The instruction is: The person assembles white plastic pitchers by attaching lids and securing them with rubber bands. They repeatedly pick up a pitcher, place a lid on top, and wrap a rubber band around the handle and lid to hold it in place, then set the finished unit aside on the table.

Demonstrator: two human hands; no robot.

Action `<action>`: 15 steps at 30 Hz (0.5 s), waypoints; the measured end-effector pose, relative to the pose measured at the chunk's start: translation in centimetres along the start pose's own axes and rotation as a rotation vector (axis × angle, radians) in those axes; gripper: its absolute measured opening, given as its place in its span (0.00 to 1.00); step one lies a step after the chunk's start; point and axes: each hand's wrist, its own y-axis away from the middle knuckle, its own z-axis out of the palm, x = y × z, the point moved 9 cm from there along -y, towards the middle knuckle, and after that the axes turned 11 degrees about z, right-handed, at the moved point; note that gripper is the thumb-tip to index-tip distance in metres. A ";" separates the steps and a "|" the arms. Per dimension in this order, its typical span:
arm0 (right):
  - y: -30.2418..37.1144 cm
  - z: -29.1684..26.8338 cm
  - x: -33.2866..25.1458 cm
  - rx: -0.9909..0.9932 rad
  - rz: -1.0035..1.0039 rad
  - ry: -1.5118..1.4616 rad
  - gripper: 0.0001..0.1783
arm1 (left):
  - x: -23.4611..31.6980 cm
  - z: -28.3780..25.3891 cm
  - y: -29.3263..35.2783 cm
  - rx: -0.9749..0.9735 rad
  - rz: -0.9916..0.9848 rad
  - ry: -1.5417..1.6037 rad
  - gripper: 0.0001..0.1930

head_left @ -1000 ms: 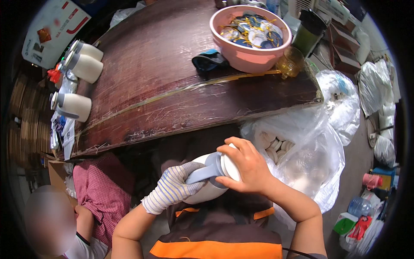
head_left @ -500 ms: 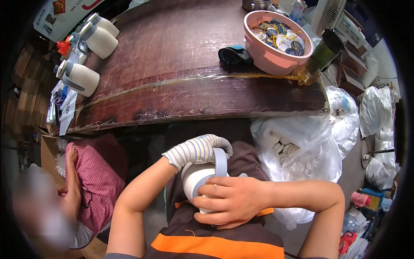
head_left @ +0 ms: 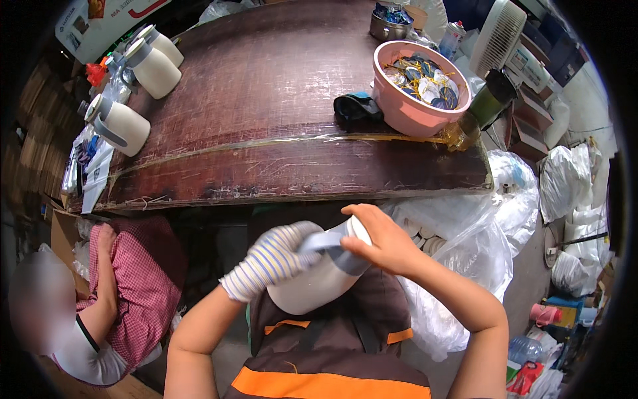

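Over my lap I hold a cream vacuum jug (head_left: 309,291) with a grey collar and grey handle. It is tilted, its base at the lower left and its top toward the upper right. My left hand (head_left: 276,259), in a striped knit glove, is closed around the handle. At the top end, my bare right hand (head_left: 387,245) grips around the white lid (head_left: 360,231), thumb on the near side and fingers over the far side. Part of the lid and collar is hidden by that hand.
Three similar jugs (head_left: 119,126) stand at the table's left end. On the table's (head_left: 266,80) right are a pink basin (head_left: 409,106) of tagged discs and a dark cloth item (head_left: 357,108). A plastic bag (head_left: 458,266) of white discs lies right of my lap. Another person (head_left: 143,279) sits at left.
The jug has turned so its top points to the upper right and its side shows. My right hand has moved from its near side up to the lid; my gloved left hand has come nearer, onto the handle.
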 end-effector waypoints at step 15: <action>0.3 0.2 0.8 0.186 0.169 0.030 0.40 | 2.3 1.7 3.2 0.178 0.082 -0.295 0.22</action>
